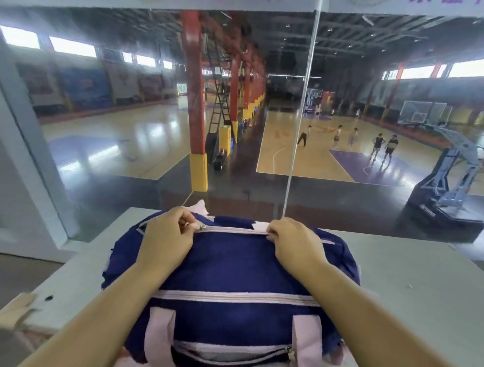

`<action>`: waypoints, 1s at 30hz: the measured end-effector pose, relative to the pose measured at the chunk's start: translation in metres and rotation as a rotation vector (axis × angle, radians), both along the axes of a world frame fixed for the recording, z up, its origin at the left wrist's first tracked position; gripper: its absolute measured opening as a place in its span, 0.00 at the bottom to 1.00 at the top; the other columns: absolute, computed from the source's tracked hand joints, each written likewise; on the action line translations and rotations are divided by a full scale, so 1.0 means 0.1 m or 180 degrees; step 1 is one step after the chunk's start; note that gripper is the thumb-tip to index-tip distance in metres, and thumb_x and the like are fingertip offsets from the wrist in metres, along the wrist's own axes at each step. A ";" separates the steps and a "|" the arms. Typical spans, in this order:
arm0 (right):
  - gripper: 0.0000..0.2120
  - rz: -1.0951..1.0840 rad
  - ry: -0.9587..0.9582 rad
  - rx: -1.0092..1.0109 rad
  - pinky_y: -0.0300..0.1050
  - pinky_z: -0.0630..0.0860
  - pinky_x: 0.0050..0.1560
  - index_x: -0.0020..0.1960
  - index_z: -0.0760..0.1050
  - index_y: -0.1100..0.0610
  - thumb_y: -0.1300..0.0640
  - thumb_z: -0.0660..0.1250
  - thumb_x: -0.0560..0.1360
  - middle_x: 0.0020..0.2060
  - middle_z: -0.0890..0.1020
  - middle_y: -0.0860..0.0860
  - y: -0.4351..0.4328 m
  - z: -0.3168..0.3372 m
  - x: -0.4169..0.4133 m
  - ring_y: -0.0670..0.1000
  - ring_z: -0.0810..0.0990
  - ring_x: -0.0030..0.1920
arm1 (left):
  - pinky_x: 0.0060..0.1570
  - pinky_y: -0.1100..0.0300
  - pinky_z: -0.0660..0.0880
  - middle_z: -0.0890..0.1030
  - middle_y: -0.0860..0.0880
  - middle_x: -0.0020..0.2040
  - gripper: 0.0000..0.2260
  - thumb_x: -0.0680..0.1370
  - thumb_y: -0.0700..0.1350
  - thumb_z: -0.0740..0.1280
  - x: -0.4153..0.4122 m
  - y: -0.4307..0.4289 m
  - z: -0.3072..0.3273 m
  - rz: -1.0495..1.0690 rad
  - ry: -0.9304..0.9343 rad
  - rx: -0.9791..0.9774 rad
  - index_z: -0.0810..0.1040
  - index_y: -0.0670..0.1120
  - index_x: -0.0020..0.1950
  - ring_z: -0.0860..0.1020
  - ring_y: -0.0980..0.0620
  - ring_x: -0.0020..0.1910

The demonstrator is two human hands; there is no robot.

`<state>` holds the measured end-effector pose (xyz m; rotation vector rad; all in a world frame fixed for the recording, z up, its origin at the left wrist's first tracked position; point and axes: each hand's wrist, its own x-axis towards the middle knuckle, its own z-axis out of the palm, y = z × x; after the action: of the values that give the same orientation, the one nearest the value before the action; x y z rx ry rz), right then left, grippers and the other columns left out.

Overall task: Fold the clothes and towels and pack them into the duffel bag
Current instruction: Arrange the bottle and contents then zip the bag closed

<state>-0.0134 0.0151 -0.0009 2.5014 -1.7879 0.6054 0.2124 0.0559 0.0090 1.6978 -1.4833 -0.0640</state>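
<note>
The duffel bag (230,264) lies on the counter (408,275), before a window; what seems cloth (200,205) pokes out behind it.

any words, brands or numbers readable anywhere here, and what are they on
Nothing here can be read with confidence.
Hoop base: a pale marking on the dark base, too small and blurred to read.
Wall banners on the far left wall: graphics only, any lettering blurred.
Court floor: a faint red marking, not readable.
Top right edge: purple marks cut off by the frame, unreadable.
Duffel bag: no label or brand shows on the navy fabric or the pink trim.
</note>
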 end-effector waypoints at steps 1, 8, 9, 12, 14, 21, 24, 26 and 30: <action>0.07 -0.0043 -0.0024 -0.0021 0.50 0.75 0.43 0.50 0.76 0.51 0.57 0.59 0.78 0.48 0.78 0.50 0.00 -0.03 -0.01 0.55 0.77 0.50 | 0.43 0.64 0.65 0.79 0.52 0.39 0.04 0.75 0.38 0.67 0.09 0.03 -0.01 0.0117 0.0012 -0.0032 0.78 0.46 0.42 0.73 0.56 0.37; 0.06 -0.0338 -0.0180 -0.0020 0.51 0.76 0.43 0.48 0.75 0.53 0.56 0.59 0.79 0.47 0.78 0.50 0.01 -0.05 -0.12 0.55 0.76 0.46 | 0.44 0.59 0.65 0.77 0.47 0.45 0.06 0.73 0.34 0.62 0.62 0.07 -0.09 0.0601 0.0114 -0.0030 0.77 0.42 0.44 0.72 0.50 0.42; 0.06 -0.0386 -0.0209 -0.0024 0.52 0.76 0.43 0.48 0.75 0.53 0.57 0.59 0.79 0.47 0.78 0.51 0.02 -0.05 -0.12 0.56 0.76 0.46 | 0.45 0.59 0.65 0.78 0.46 0.46 0.06 0.73 0.33 0.62 0.68 0.07 -0.10 0.0695 0.0160 0.0009 0.77 0.42 0.45 0.72 0.49 0.43; 0.06 -0.0512 -0.0228 -0.0044 0.50 0.75 0.42 0.49 0.75 0.54 0.57 0.59 0.79 0.47 0.78 0.51 0.05 -0.06 -0.11 0.57 0.76 0.47 | 0.46 0.58 0.66 0.80 0.43 0.48 0.07 0.73 0.33 0.62 0.78 0.08 -0.16 0.0765 0.0171 0.0163 0.78 0.41 0.46 0.76 0.44 0.47; 0.07 -0.0435 -0.0185 -0.0066 0.51 0.74 0.43 0.51 0.76 0.55 0.58 0.59 0.79 0.49 0.78 0.52 0.09 -0.07 -0.11 0.57 0.76 0.50 | 0.48 0.58 0.66 0.78 0.43 0.50 0.06 0.73 0.33 0.63 0.76 0.10 -0.20 0.0634 0.0089 0.0193 0.79 0.41 0.46 0.76 0.42 0.51; 0.23 0.0300 0.0016 -0.0386 0.51 0.73 0.59 0.63 0.75 0.49 0.38 0.61 0.73 0.58 0.78 0.48 0.57 -0.15 -0.34 0.53 0.75 0.59 | 0.63 0.55 0.56 0.69 0.61 0.58 0.21 0.66 0.69 0.63 0.40 0.48 -0.37 -0.0575 -0.0724 0.0372 0.77 0.61 0.53 0.64 0.56 0.61; 0.28 0.0611 0.0601 -0.0170 0.61 0.71 0.63 0.68 0.67 0.41 0.30 0.54 0.72 0.66 0.74 0.46 0.71 -0.34 -0.46 0.54 0.72 0.66 | 0.69 0.51 0.46 0.60 0.67 0.67 0.36 0.60 0.80 0.52 0.35 0.51 -0.53 -0.1101 -0.1456 0.0791 0.69 0.66 0.63 0.54 0.57 0.68; 0.29 0.0574 0.0932 -0.0203 0.63 0.70 0.63 0.70 0.63 0.40 0.29 0.47 0.74 0.68 0.72 0.46 0.70 -0.42 -0.52 0.54 0.72 0.67 | 0.70 0.45 0.46 0.58 0.64 0.71 0.40 0.58 0.80 0.53 0.35 0.45 -0.61 -0.1155 -0.1752 0.0847 0.66 0.67 0.67 0.52 0.53 0.69; 0.27 0.0440 0.1097 -0.0167 0.63 0.72 0.61 0.69 0.64 0.41 0.32 0.46 0.75 0.69 0.72 0.46 0.59 -0.42 -0.55 0.56 0.74 0.66 | 0.61 0.39 0.60 0.72 0.52 0.68 0.36 0.59 0.75 0.57 0.24 0.25 -0.66 -0.1033 -0.2154 0.0801 0.72 0.62 0.63 0.60 0.46 0.65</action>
<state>-0.0687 0.0736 -0.0427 2.5182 -1.4701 0.2006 0.2361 0.0806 -0.0569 1.7452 -2.3301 0.1758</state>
